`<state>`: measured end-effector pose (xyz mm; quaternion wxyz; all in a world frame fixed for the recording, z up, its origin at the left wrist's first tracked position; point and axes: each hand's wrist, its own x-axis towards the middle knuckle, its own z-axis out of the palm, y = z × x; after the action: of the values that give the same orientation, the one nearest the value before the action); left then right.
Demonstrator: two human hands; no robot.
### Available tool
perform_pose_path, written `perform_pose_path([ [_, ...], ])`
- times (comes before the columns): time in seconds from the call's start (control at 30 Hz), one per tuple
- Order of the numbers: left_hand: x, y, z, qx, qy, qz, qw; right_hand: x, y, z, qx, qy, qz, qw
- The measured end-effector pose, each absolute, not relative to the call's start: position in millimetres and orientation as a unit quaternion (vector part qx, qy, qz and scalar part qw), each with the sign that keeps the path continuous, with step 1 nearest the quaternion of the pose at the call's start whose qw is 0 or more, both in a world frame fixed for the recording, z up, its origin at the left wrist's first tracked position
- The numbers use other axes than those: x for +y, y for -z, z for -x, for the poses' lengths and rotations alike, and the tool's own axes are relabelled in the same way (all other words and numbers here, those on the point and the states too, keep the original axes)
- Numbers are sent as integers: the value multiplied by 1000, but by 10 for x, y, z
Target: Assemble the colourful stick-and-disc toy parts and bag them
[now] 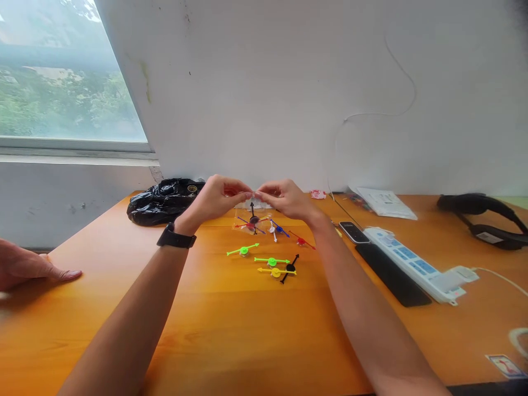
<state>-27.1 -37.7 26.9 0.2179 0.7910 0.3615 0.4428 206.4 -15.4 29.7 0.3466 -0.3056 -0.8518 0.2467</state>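
My left hand (225,197) and my right hand (284,198) meet fingertip to fingertip, both pinching the top of a clear plastic bag (242,213). Through the plastic show arrow spinners, among them a black spinner (254,219) and a red spinner (250,226). On the table below lie more loose ones: a white spinner (273,230), a blue spinner (279,229), a red one near my right wrist, a green spinner (243,251), another green one, a yellow spinner (276,272) and a black one overlapping it. A dark band circles my left wrist.
Another person's hand (33,267) rests on the table's left side. A black plastic bag (163,202) sits behind my left hand. To the right are a power strip (408,264), a black flat case (390,275), a phone-like device (353,232), a white packet (385,202) and a black headset (482,220).
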Motion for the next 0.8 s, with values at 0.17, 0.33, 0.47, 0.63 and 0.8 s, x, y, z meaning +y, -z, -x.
perform_pose_path([
  [0.17, -389, -292, 331, 359, -463, -769, 257, -179, -354, -2122, -849, -266, 301, 343],
  [0.33, -281, -235, 368, 362, -490, -751, 253, -172, -336, -2070, -834, -260, 289, 392],
  [0.47, -248, -186, 347, 364, -491, -756, 234, -123, -230, -1926, -798, -281, 297, 444],
  [0.63, -289, -203, 380, 374, -461, -771, 231, -73, -115, -1811, -788, -325, 295, 433],
  [0.8, -261, -242, 512, 414, -503, -733, 196, 57, 63, -1882, -716, -427, 297, 465],
])
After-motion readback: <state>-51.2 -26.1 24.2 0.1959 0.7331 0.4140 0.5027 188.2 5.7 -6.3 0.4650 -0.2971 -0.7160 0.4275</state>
